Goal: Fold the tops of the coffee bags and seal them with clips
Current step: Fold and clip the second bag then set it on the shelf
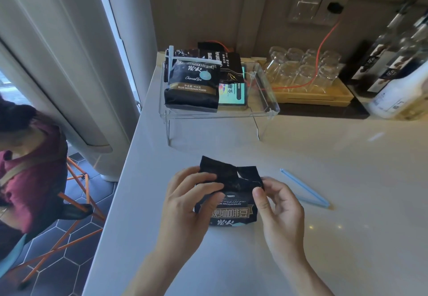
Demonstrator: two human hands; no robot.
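A black foil coffee bag with white lettering lies on the white counter right in front of the person, its open, crumpled top pointing away from them and partly bent over. The left hand grips the bag's left edge, thumb laid across the front and fingers curled behind the foil. The right hand pinches the bag's upper right corner between thumb and forefinger. A long light-blue plastic sealing clip lies flat on the counter to the right of the bag, near the right hand and apart from it. Farther back stands a clear acrylic shelf riser, and on it sits a second black coffee bag with a white clip across its folded top, with more dark bags behind it. To the right, upturned clear drinking glasses stand on a pale wooden tray, with bottles beyond.
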